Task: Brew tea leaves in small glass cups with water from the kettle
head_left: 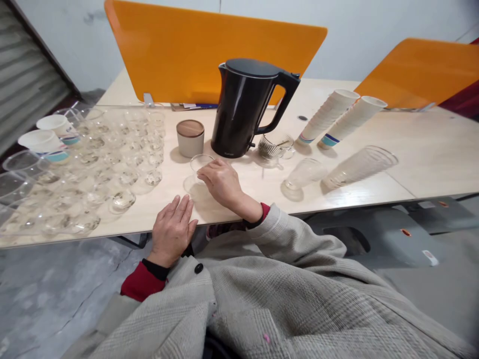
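Note:
At the table's front edge my left hand (173,230) rests palm down, its fingers stretched out and holding nothing. My right hand (223,185) is over a clear plastic cup (202,160), fingers bent and drawn together at its near rim. What the fingertips hold, if anything, is hidden, and the hand covers much of the cup. Just behind stand a grey canister (190,144) with a wooden lid and a black electric kettle (243,109). A ribbed glass cup (276,145) with a handle, holding something dark, stands right of the kettle.
Many clear cups (123,199) with dark bits in their bottoms crowd the left, beside two paper cups (43,142). Tilted stacks of paper cups (325,117) and clear cups (359,167) stand at right. An orange divider (168,55) runs behind; grey chairs (389,234) are below right.

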Demonstrator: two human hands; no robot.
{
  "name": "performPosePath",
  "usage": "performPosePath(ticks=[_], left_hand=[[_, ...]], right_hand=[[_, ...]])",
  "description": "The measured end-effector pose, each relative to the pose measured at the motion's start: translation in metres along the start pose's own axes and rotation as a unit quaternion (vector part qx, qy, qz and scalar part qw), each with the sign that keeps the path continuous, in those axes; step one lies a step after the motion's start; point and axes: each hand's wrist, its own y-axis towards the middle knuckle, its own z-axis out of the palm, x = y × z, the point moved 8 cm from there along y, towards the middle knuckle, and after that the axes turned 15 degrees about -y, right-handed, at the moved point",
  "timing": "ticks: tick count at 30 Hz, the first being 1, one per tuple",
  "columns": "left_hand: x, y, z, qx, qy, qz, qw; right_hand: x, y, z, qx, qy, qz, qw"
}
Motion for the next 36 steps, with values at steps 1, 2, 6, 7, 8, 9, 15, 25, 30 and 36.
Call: performPosePath(ticks=[1, 2, 6, 7, 8, 9, 15, 25, 30, 36], left_hand=[[0.0, 0.0, 0.0, 0.0, 0.003, 0.0, 1.0], [-0.001, 0.0, 0.0, -0.001, 0.005, 0.002, 1.0], [-0.001, 0.0, 0.001, 0.001, 0.004, -0.002, 1.0], [-0.001, -0.001, 0.001, -0.001, 0.004, -0.002, 1.0], [-0.001, -0.001, 0.001, -0.005, 0.004, 0.001, 1.0], [-0.001, -0.001, 0.0, -0.008, 0.005, 0.004, 1.0], [-0.003, -0.001, 0.0, -0.017, 0.0, 0.009, 1.0], [-0.003, -0.001, -0.001, -0.018, -0.026, 0.006, 0.999], [-0.002, -0.002, -0.001, -0.023, -0.051, 0.004, 0.998], [-0.003, -0.001, -0.002, -0.02, -0.029, 0.012, 0.999]], right_hand=[[-0.001, 0.0, -0.005, -0.015, 0.012, -0.003, 1.0], [-0.003, -0.001, -0.012, -0.036, 0.023, -0.004, 0.999], [-0.033, 0.008, -0.043, -0.113, 0.035, 0.034, 0.992], [-0.042, 0.014, -0.048, -0.122, 0.033, 0.046, 0.991], [-0.05, 0.022, -0.05, -0.128, 0.03, 0.054, 0.99], [-0.056, 0.031, -0.051, -0.129, 0.027, 0.06, 0.989], [-0.064, 0.101, -0.013, -0.045, 0.038, 0.053, 0.997], [-0.054, 0.156, 0.048, 0.097, 0.044, 0.073, 0.992], [-0.057, 0.159, 0.052, 0.054, 0.032, 0.071, 0.995], [-0.053, 0.154, -0.005, -0.059, 0.009, 0.049, 0.997]])
